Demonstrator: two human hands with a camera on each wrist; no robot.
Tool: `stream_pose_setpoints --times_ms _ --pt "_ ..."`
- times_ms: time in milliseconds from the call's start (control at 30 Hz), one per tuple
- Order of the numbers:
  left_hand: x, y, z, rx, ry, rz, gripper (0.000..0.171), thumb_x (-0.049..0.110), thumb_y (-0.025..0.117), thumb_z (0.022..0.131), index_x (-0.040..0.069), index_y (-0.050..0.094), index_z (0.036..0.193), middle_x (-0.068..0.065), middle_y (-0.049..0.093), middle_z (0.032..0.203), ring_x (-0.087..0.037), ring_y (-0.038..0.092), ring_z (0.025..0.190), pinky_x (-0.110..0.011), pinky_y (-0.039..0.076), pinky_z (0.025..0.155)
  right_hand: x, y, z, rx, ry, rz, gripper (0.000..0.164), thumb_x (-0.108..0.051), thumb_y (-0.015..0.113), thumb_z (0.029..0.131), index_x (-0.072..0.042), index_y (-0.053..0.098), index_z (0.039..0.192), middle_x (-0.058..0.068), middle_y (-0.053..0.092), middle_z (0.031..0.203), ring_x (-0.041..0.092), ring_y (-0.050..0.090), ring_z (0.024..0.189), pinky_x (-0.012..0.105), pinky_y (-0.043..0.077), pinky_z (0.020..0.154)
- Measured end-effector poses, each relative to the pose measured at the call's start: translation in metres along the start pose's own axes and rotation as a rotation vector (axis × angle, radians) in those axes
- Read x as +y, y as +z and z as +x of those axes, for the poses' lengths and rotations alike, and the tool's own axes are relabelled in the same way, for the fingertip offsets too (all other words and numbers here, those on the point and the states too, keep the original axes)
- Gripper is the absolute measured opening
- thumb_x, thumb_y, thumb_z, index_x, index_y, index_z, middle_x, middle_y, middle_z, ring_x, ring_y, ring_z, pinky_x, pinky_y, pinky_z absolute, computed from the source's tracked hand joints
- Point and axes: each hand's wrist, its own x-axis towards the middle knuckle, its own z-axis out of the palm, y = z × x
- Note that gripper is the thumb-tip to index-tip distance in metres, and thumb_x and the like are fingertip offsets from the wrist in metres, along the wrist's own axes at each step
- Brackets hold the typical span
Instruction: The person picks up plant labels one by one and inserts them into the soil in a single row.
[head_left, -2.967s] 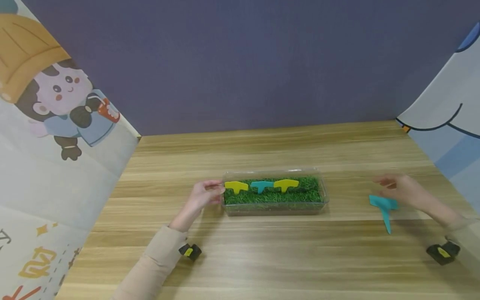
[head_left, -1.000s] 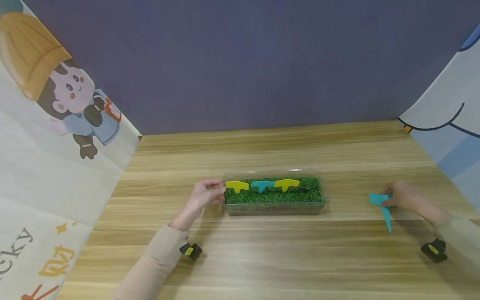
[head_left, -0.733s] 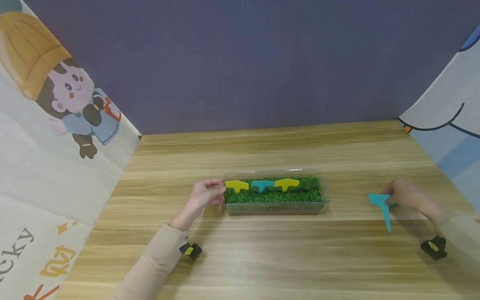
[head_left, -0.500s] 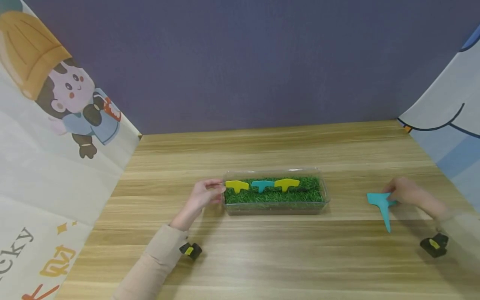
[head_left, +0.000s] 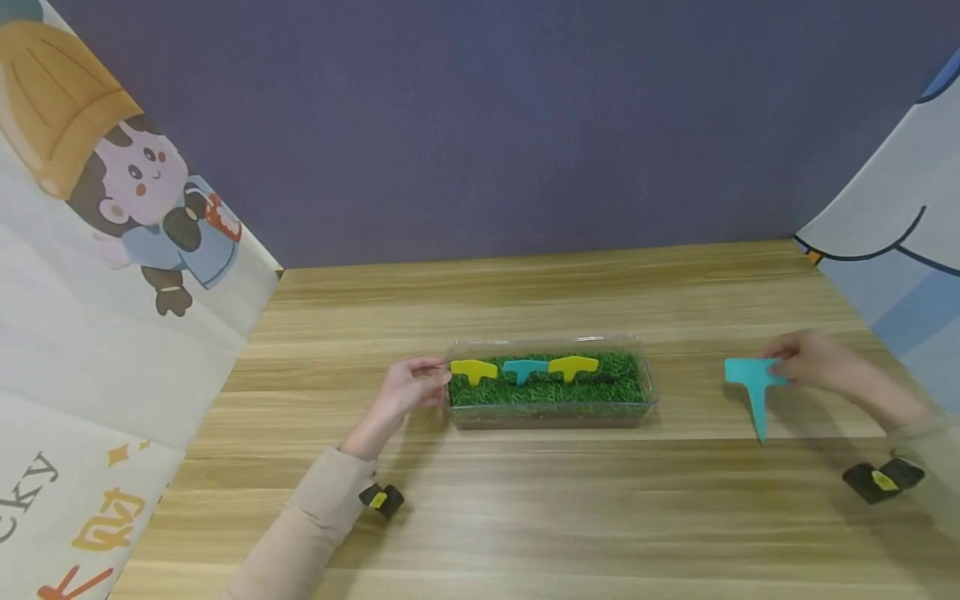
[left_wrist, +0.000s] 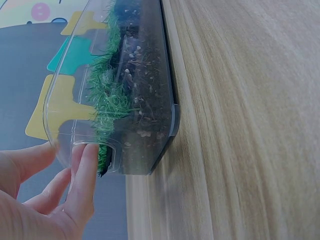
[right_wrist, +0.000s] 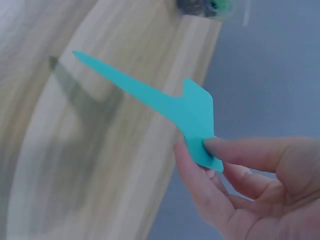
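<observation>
At the left end of a clear planter box [head_left: 555, 416], filled with soil and green grass, my left hand [head_left: 405, 392] grips the rim with thumb and fingers. Up close in the left wrist view, the fingertips sit at the box's end wall [left_wrist: 135, 160]. Three T-shaped plant labels stand in a row in the grass: a yellow label [head_left: 473, 370], a teal label [head_left: 522, 369] and another yellow label [head_left: 573, 367]. Off to the right, my right hand [head_left: 817, 362] pinches one end of the head of a loose teal plant label [right_wrist: 165, 102], whose pointed stem hangs down above the table.
The wooden table [head_left: 600, 517] runs back to a dark blue wall [head_left: 525, 125]. Printed cloths hang at both sides, with a cartoon figure [head_left: 142, 183] on the left one. Black wrist cameras sit below both cuffs.
My right hand has taken hold of the teal plant label and lifted it off the table, moving it slightly left and away from me. The left hand stays at the box.
</observation>
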Motion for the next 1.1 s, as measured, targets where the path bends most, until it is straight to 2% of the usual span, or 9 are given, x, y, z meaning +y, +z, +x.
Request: stream_pose_setpoints --times_ms 133,333,500,700,967,1033,1100 --pt "-0.001 0.0 0.001 0.001 -0.002 0.003 0.037 0.002 0.06 0.081 -0.004 0.052 0.116 -0.015 0.058 0.099 -0.019 0.059 0.074 -0.038 0.053 0.077 -0.012 -0.002 -0.005 0.069 -0.021 -0.037 0.034 -0.006 0.048 0.086 0.019 0.046 0.109 0.033 0.052 0.095 0.026 0.059 0.073 0.035 0.053 0.058" --pt "-0.001 0.0 0.001 0.002 -0.005 0.008 0.036 0.002 0.06 0.081 -0.003 0.052 0.115 -0.015 0.059 0.1 -0.019 0.059 0.075 -0.039 0.053 0.078 -0.031 -0.003 -0.01 0.179 -0.053 -0.076 0.034 -0.013 0.048 0.089 0.011 0.049 0.112 0.038 0.047 0.105 0.046 0.052 0.086 0.038 0.051 0.057" --pt "-0.001 0.0 0.001 -0.001 -0.007 0.003 0.036 0.001 0.059 0.081 -0.003 0.052 0.115 -0.015 0.059 0.098 -0.019 0.059 0.076 -0.039 0.052 0.079 -0.045 -0.002 -0.014 0.263 -0.079 -0.061 0.033 -0.015 0.049 0.089 0.009 0.05 0.112 0.038 0.049 0.105 0.046 0.052 0.086 0.039 0.051 0.055" --pt "0.0 0.0 0.0 -0.007 -0.003 -0.002 0.037 0.0 0.059 0.08 -0.003 0.051 0.116 -0.016 0.059 0.099 -0.02 0.06 0.076 -0.04 0.052 0.08 -0.065 0.001 -0.019 0.345 -0.08 -0.047 0.037 -0.024 0.049 0.09 0.005 0.052 0.113 0.035 0.049 0.109 0.047 0.048 0.094 0.046 0.05 0.061" --pt "0.0 0.001 0.0 0.007 -0.002 -0.005 0.036 0.0 0.059 0.08 -0.004 0.052 0.115 -0.016 0.059 0.098 -0.019 0.06 0.074 -0.04 0.052 0.079 -0.089 0.006 -0.027 0.487 -0.126 0.012 0.028 -0.02 0.053 0.088 0.0 0.057 0.107 0.027 0.057 0.099 0.038 0.051 0.091 0.02 0.04 0.05" --pt "0.0 0.001 0.0 0.005 0.001 -0.002 0.036 0.0 0.059 0.08 -0.005 0.052 0.115 -0.017 0.059 0.099 -0.019 0.06 0.074 -0.04 0.052 0.079 -0.092 0.008 -0.028 0.511 -0.127 0.027 0.027 -0.019 0.054 0.088 -0.001 0.058 0.107 0.025 0.058 0.099 0.021 0.054 0.087 0.018 0.039 0.048" --pt "0.0 0.001 0.001 0.005 0.001 -0.001 0.036 0.0 0.059 0.08 -0.005 0.052 0.115 -0.018 0.059 0.1 -0.02 0.06 0.075 -0.04 0.052 0.079 -0.095 0.009 -0.027 0.53 -0.137 0.036 0.025 -0.018 0.055 0.087 -0.002 0.059 0.105 0.023 0.058 0.098 0.003 0.05 0.082 0.016 0.038 0.049"
